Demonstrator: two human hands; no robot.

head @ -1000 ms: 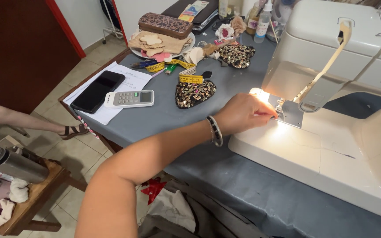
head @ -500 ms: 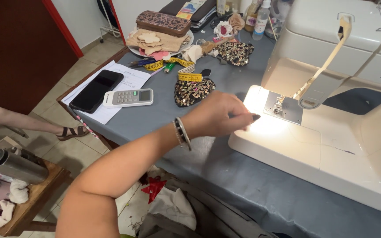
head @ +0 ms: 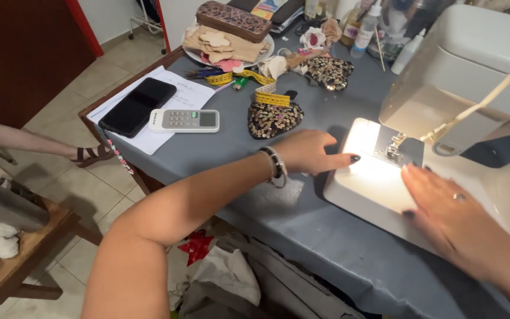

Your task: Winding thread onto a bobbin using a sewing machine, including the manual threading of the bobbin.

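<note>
Head view: the left hand lies on the grey bench just beside the sewing machine, fingers loosely spread and holding nothing, one fingertip touching the lit base. The right hand rests flat on the base, fingers stretched out and empty, near the needle plate; the glare may hide thin cloth there. A sequinned heart, measuring tape, remote and phone lie behind.

A left hand rests on a grey table, fingertips at the edge of a white sewing machine. The right hand lies flat on its lit bed. A sequinned heart-shaped piece sits nearby.
</note>
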